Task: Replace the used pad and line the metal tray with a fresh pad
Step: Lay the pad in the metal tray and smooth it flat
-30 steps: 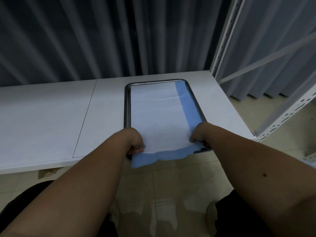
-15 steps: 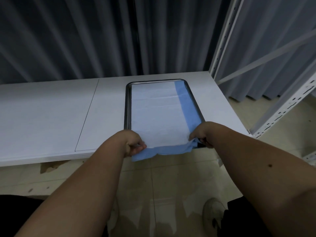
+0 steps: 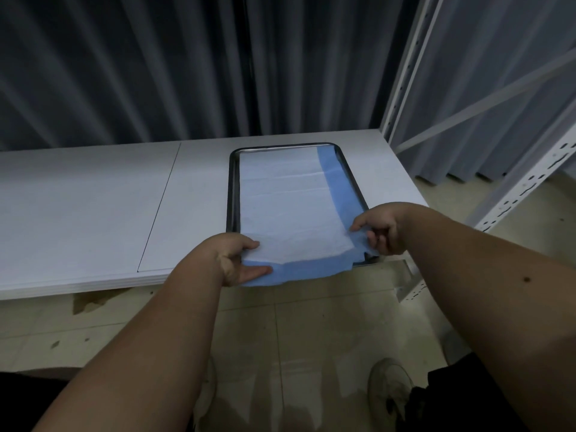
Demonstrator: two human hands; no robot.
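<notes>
Pinched white-and-blue rectangular pad at 6 o'clock corners, left hand, right hand, likely aligning within metal tray.

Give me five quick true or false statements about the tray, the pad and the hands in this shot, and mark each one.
1. The left hand pinches the pad at its near left corner. True.
2. The metal tray sits on the floor. False: it sits on the white table.
3. The pad's blue edge hangs past the table's near edge. True.
4. The right hand rests flat on the table, away from the pad. False: it grips the pad's near right corner.
5. The pad is crumpled into a ball. False: it lies spread along the tray.
</notes>
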